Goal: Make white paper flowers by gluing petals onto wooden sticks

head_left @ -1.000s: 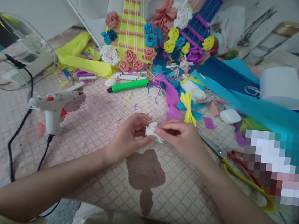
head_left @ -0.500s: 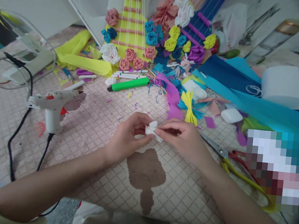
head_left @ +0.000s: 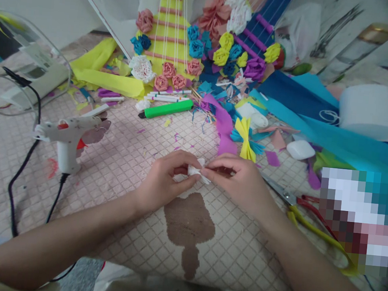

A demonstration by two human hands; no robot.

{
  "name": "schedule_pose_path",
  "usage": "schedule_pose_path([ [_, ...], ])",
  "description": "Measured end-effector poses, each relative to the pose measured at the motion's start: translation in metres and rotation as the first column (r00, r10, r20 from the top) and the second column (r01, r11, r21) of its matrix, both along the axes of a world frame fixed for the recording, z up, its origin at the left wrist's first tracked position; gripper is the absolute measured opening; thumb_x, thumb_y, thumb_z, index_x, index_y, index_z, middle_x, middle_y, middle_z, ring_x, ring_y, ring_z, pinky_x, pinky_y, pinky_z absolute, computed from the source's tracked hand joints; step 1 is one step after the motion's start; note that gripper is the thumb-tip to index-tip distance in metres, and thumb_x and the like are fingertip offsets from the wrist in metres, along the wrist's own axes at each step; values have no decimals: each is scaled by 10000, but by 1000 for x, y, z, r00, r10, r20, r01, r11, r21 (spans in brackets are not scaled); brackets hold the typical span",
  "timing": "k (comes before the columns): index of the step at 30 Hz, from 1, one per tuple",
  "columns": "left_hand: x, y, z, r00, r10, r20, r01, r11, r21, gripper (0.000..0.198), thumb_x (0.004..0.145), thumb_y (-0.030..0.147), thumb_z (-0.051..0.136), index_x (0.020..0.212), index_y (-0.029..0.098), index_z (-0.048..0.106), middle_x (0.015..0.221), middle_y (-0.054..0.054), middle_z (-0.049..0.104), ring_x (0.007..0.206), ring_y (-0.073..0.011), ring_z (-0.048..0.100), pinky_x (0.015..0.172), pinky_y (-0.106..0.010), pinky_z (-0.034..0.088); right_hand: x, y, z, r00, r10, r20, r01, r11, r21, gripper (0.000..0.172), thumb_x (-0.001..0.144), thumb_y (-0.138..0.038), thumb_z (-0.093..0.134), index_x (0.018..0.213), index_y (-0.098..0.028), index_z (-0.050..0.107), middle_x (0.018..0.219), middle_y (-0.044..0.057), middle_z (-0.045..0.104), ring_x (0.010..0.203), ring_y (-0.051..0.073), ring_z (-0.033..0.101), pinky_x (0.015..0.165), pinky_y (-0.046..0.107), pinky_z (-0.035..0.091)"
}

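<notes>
Between my two hands, above the patterned tablecloth [head_left: 127, 157], is a small white folded paper piece [head_left: 204, 179], perhaps a flower or bow. My left hand [head_left: 167, 175] pinches its left side with thumb and fingers. From the other side my right hand [head_left: 240, 179] grips it by thumb and fingertips; the fingers hide much of it. Just beyond my right hand lies a yellow and blue paper bow [head_left: 247, 141]. Scissors with red and yellow handles [head_left: 290, 198] rest to the right of that hand.
A white glue gun [head_left: 67, 140] with a black cord stands at left. Behind lie a green cutter [head_left: 168, 109], paper scraps, and yellow [head_left: 172, 33] and blue [head_left: 266, 22] paper guitars with paper flowers. A white roll [head_left: 367, 109] and blue paper [head_left: 289, 97] are at right.
My left hand's fingers have shifted slightly over the white paper piece, whose upper flap now looks lower and more covered. The right hand stays almost in place.
</notes>
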State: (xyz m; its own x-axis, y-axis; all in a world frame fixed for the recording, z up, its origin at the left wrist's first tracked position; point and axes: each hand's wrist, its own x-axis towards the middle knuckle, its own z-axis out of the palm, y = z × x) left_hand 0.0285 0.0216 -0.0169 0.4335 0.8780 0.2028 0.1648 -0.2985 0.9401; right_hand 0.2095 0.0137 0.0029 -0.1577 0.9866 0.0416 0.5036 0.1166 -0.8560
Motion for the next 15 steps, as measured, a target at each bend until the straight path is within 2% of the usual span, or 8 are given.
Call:
schedule_pose_path([
  [6,-1,1,-1,999,26,26,-27,1000,2,130,769,148,616,894,182,603,935,-55,594,884,-151,579,730,-256,511,0,-1,2,999,39,-19,-39,999,13,132,796,-241,584,718,-184,675,786,31,664,721,143,599,608,255,448],
  [15,1,1,1,996,66,54,-64,997,-47,131,755,181,637,881,180,602,881,-38,568,748,-113,526,673,-238,494,4,1,2,1000,17,-3,-17,999,42,81,759,-226,622,764,-193,696,809,29,673,710,139,595,591,257,442],
])
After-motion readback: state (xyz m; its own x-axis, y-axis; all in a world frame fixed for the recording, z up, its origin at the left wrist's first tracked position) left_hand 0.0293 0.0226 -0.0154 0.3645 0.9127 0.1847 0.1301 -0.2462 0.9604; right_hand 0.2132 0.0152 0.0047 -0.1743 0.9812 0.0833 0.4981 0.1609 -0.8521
